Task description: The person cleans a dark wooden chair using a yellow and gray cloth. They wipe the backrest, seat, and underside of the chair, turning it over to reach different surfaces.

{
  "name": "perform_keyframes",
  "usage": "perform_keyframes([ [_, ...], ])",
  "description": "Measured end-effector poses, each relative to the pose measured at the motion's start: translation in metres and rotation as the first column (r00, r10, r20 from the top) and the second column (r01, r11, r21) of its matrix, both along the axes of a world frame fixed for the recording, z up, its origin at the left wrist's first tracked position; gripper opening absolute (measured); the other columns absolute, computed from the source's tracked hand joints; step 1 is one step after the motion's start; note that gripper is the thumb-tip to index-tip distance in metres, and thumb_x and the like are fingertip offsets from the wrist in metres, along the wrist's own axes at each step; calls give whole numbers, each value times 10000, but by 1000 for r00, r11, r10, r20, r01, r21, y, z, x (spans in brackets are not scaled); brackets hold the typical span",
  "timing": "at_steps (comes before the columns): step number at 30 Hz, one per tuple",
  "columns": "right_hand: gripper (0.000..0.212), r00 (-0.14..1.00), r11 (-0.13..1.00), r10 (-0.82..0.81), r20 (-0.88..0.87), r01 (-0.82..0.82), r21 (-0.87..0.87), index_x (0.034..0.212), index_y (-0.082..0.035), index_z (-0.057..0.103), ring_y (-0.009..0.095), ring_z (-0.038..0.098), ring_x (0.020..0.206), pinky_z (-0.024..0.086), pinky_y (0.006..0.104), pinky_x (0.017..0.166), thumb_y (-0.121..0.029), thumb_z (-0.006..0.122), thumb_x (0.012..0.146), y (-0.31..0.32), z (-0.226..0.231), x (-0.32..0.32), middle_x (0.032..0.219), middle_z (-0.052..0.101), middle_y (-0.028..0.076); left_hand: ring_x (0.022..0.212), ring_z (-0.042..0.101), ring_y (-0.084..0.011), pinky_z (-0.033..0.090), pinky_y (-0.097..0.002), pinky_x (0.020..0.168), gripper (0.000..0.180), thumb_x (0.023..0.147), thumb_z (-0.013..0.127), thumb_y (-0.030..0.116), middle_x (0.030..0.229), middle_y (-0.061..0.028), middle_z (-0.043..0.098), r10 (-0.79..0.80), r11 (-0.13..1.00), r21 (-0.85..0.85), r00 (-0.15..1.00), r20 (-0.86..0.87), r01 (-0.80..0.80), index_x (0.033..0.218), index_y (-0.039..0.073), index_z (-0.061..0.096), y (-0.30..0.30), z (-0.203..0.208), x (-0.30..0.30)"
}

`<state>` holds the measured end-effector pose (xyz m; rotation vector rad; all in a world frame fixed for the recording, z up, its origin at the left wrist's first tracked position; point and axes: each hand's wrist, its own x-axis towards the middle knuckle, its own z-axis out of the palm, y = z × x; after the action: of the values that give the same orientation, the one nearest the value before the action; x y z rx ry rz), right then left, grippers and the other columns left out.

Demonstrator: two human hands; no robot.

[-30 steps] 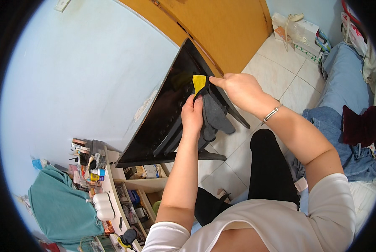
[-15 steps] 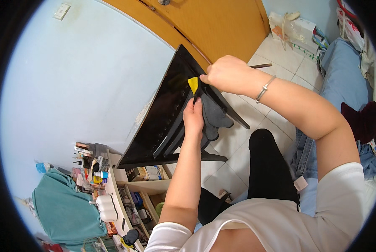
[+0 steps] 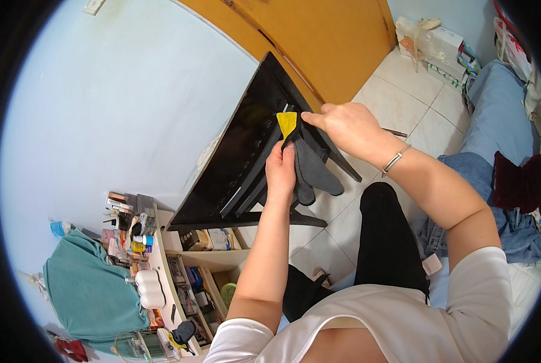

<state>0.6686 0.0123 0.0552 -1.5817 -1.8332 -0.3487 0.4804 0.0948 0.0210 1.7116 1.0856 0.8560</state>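
Observation:
A pair of dark grey socks [image 3: 314,169] hangs from my left hand [image 3: 281,166], its thumb and fingers closed on their upper part. The toe ends dangle loose to the right. Above that grip a bright yellow patch [image 3: 287,124] shows at the top, edged with black; whether it is a label or lining I cannot tell. My right hand [image 3: 346,127] is closed, thumb and index finger meeting at the black edge right of the yellow patch. Its other fingers are curled in. A silver bracelet [image 3: 396,160] circles the right wrist.
Behind the socks, a black framed panel with legs [image 3: 222,163] leans before the wall. An orange door [image 3: 325,42] stands beyond. Left are a cluttered white dresser [image 3: 165,254], its drawer open, and a teal cloth [image 3: 92,290]. A blue bed [image 3: 503,115] with jeans lies right.
The yellow patch appears wider and the socks have swung slightly right. My right hand has shifted a little right and down, still by the socks' top edge. The view has turned slightly.

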Motion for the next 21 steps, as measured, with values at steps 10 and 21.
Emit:
perform_keyframes([
  [10,388,997,993,-77,32,80,-87,1149,-109,634,266,648,670,514,361,547,-80,568,767,15,8,-20,719,595,96,811,524,-87,444,-250,760,257,981,491,204,900,-19,626,31,997,-74,985,171,-18,1068,-6,610,7,10,0],
  [21,156,994,980,41,100,-21,-196,830,-29,673,304,672,736,529,420,617,-128,564,778,39,37,-15,766,668,143,831,538,-82,449,-251,769,276,991,477,216,940,-28,641,45,995,-99,975,217,-24,1097,-9,598,6,7,12],
])
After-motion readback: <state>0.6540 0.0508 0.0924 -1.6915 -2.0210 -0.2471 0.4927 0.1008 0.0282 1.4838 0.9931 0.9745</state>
